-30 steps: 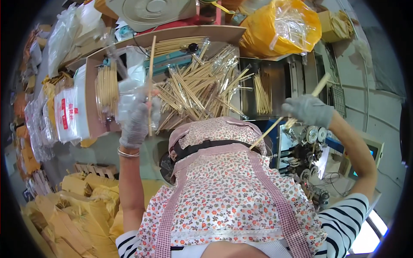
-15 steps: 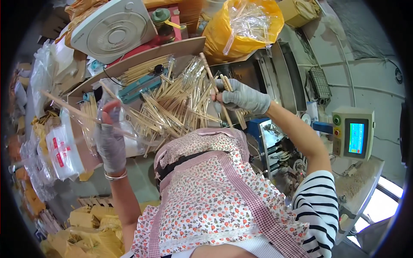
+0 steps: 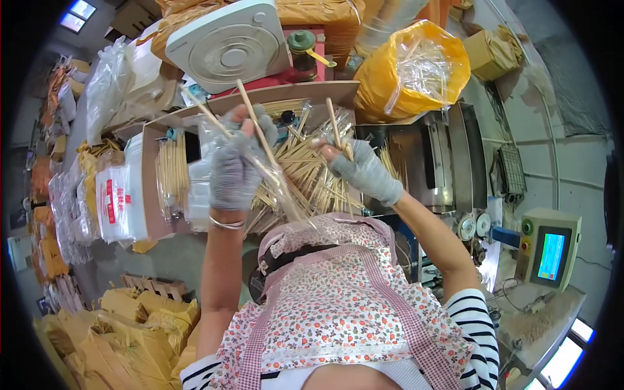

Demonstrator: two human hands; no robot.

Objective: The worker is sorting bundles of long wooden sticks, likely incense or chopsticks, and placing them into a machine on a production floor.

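I see the left hand (image 3: 235,172) with its fingers clamped on two sticks (image 3: 251,110), which slant toward the near right; clear film (image 3: 283,195) surrounds the near end of one. On the right, the right hand (image 3: 365,170) has fingers closed on more sticks (image 3: 334,120), tips pointing far. Between the hands lies a loose pile (image 3: 311,178) of sticks; a yellow bag (image 3: 374,94) stands at far right.

Heaped sticks (image 3: 318,179), yellow parcels (image 3: 133,341) and a control panel (image 3: 549,250) show this is a workshop.
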